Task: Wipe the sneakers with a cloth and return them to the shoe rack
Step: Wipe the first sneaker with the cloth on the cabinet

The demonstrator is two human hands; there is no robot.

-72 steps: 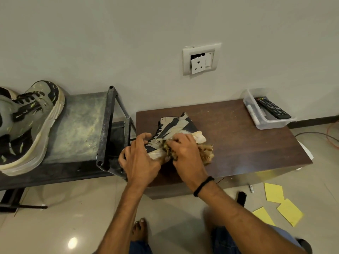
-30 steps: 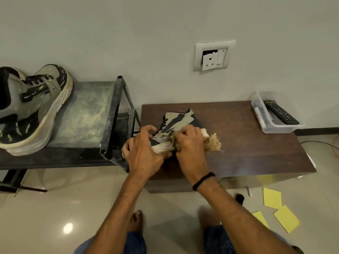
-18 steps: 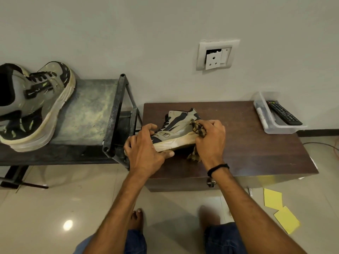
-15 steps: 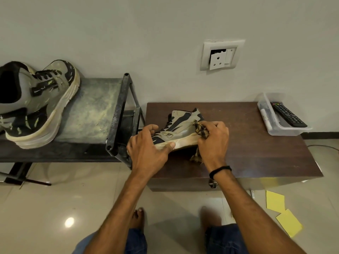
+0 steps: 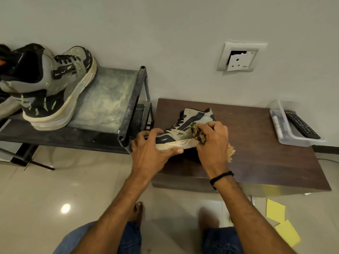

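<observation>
A grey and navy sneaker (image 5: pixel 189 125) lies tilted over the left end of the brown wooden table (image 5: pixel 256 143). My left hand (image 5: pixel 152 151) grips its toe and sole. My right hand (image 5: pixel 212 142) presses a frayed tan cloth (image 5: pixel 199 133) against the sneaker's side near the heel; a loose end of the cloth hangs out past my wrist. The matching sneaker (image 5: pixel 53 88) stands on the top shelf of the dark metal shoe rack (image 5: pixel 110 99) at the left.
A clear plastic tray (image 5: pixel 286 136) with a black remote (image 5: pixel 300 125) sits at the table's right end. A wall socket (image 5: pixel 240 57) is above the table. Yellow paper notes (image 5: pixel 280 222) lie on the tiled floor at the right. My bare feet are below.
My right hand slid the cloth from the sneaker's front sole toward its heel. The sneaker was turned so its side faces up. The view shifted to the left.
</observation>
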